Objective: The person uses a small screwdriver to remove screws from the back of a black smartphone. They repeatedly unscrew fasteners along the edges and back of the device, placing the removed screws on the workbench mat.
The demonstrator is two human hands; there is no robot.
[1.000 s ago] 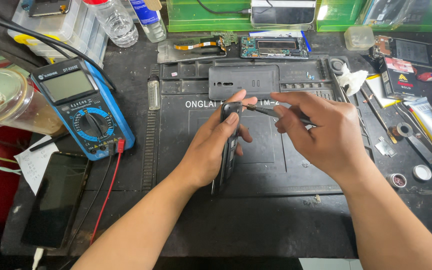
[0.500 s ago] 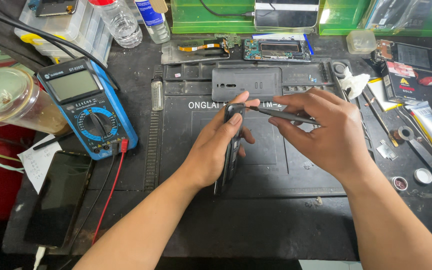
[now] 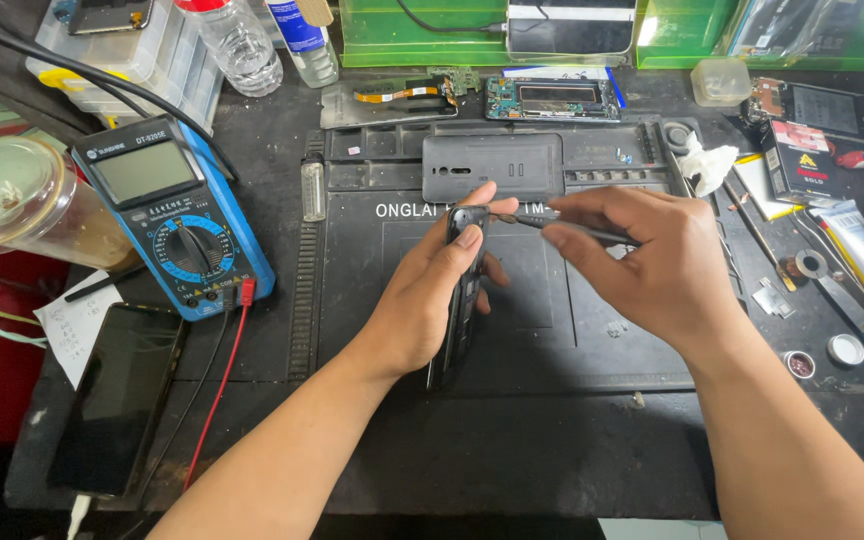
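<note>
black rubber work mat (image 3: 512, 400) under everything, ridged along its left edge. at nine o'clock of the mat, a blue multimeter (image 3: 177, 230) with a red lead trailing down; below it, at seven o'clock, a dark phone (image 3: 117, 400) lying face up.

near mat centre, left hand (image 3: 432, 300) wrapped around a black phone frame (image 3: 460, 300), thumb pressed at its upper end, fingers closed on the far face. frame stood on its long edge, long axis running from twelve o'clock down toward six, upper end tipped slightly to one o'clock, thin side turned up to the camera.

just right of that, right hand (image 3: 652, 260) pinched narrow on a slim dark tool (image 3: 562, 225), lying nearly level, tip aimed at nine o'clock and touching or almost touching the frame's top corner; cannot tell which.

likely mid-step: working a small part or fastener at the frame's top end. next move seems to call for a steady left clamp and fine pressure at the tip, no slip along the edge.

behind, at twelve o'clock, a grey back cover (image 3: 492, 165) lying flat on the mat.
</note>
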